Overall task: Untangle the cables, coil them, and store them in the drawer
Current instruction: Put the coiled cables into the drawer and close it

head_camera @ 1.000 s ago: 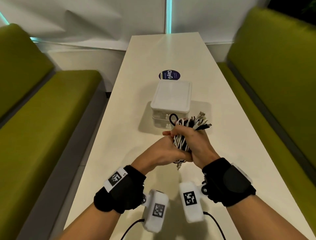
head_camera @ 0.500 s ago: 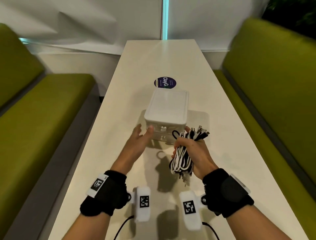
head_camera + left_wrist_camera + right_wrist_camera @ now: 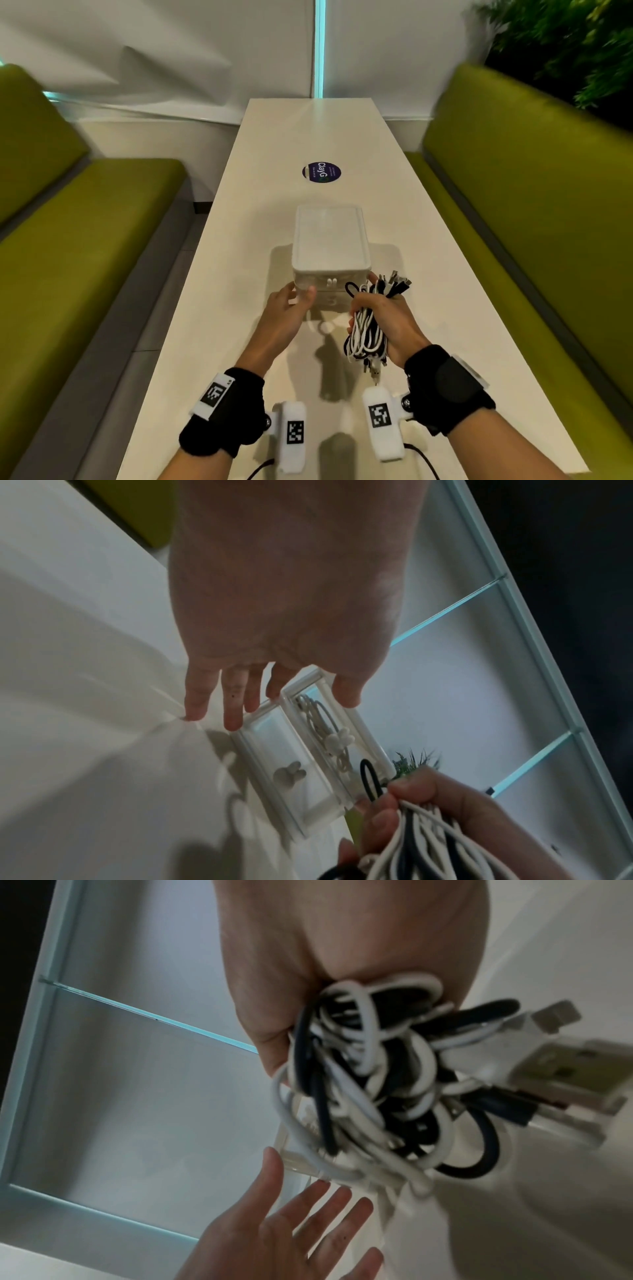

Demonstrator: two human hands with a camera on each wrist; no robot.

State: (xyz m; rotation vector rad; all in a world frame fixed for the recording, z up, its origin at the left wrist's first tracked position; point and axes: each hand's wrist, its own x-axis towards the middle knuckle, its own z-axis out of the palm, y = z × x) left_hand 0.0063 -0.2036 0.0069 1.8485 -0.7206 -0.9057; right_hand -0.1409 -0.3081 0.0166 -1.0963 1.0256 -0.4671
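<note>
Right hand (image 3: 387,320) fist wrapped round cable bundle (image 3: 368,330), held above tabletop (image 3: 445,274) just beside drawer unit (image 3: 330,253). Left hand (image 3: 286,311) fingers straight, spread at unit's front left corner, holding nothing. Risk: light unit slides when drawer pulled; loose plugs snag, bundle uncoils.
</note>
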